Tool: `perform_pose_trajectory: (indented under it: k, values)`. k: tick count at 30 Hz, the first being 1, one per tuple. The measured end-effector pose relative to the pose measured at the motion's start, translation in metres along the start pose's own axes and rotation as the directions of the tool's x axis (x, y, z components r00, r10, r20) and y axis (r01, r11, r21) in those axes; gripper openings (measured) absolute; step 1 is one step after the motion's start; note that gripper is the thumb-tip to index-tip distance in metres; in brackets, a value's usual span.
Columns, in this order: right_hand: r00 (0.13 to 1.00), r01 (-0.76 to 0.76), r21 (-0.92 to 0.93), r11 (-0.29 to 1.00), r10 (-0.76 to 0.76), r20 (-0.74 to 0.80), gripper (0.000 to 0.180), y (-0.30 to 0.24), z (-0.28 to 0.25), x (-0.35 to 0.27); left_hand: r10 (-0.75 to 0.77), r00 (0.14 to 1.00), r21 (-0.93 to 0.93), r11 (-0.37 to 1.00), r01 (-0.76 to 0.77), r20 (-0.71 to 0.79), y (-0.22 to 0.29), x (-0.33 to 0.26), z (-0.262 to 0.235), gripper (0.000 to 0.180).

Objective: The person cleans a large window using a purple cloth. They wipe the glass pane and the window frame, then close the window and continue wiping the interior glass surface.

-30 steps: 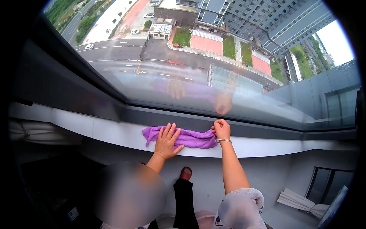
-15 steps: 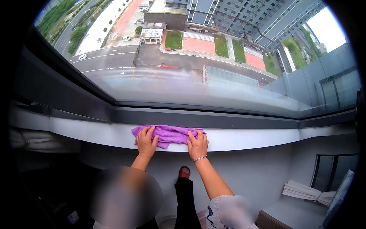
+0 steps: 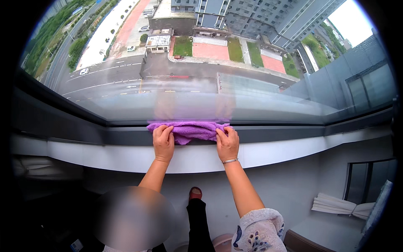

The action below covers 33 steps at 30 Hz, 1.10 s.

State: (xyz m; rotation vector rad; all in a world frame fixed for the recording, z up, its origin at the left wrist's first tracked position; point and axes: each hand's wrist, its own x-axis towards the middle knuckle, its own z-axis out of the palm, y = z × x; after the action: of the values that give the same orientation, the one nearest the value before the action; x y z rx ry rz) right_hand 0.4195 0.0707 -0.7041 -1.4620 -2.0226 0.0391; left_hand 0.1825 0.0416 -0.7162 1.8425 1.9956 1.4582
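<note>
A purple cloth (image 3: 189, 130) was bunched along the dark window frame (image 3: 273, 133) at the centre of the frame, right where the glass (image 3: 201, 105) met the sill. The left hand (image 3: 163, 142) was curled over the cloth's left end and the right hand (image 3: 227, 144) over its right end, each closed in a gripping fold on the fabric, fingers bent and knuckles up; a thin bracelet (image 3: 230, 161) sat at the right wrist. For the wiping to be done well, even pressure would best be kept through both palms and the cloth kept pushed into the corner between glass and frame, so that no strip of dust was skipped. The white ledge (image 3: 126, 157) below ran across the middle of the frame. As for containers, a rounded pinkish rim (image 3: 223, 242) was seen at the lower centre, possibly a bucket or basin, but it was cut off by the edge and its contents could not be made out. Folded pale fabric (image 3: 340, 206) lay at the lower right.
</note>
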Motion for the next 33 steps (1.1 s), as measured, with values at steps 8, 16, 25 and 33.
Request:
perform_pose_trajectory:
  k: [8, 16, 25, 33]
  values:
    - [0.985, -0.156, -0.033, 0.987, 0.153, -0.083, 0.023, 0.074, -0.012, -0.015, 0.203, 0.951, -0.013, 0.978, -0.206, 0.233, 0.04, -0.007, 0.052, 0.021]
    - [0.965, -0.219, 0.064, 0.974, 0.207, 0.159, 0.015, 0.033, -0.015, -0.064, 0.098, 0.864, -0.038, 0.995, -0.092, 0.494, 0.067, -0.075, 0.056, 0.012]
    - [0.928, -0.168, 0.323, 0.931, 0.04, 0.37, 0.013, -0.008, -0.055, -0.176, 0.181, 0.788, -0.084, 0.983, -0.163, 0.589, 0.018, -0.109, -0.081, 0.018]
    - [0.889, -0.457, 0.169, 0.873, 0.441, 0.122, 0.015, 0.061, -0.023, -0.055, 0.049, 0.896, -0.005, 0.999, -0.052, 0.441, 0.03, -0.071, 0.013, 0.016]
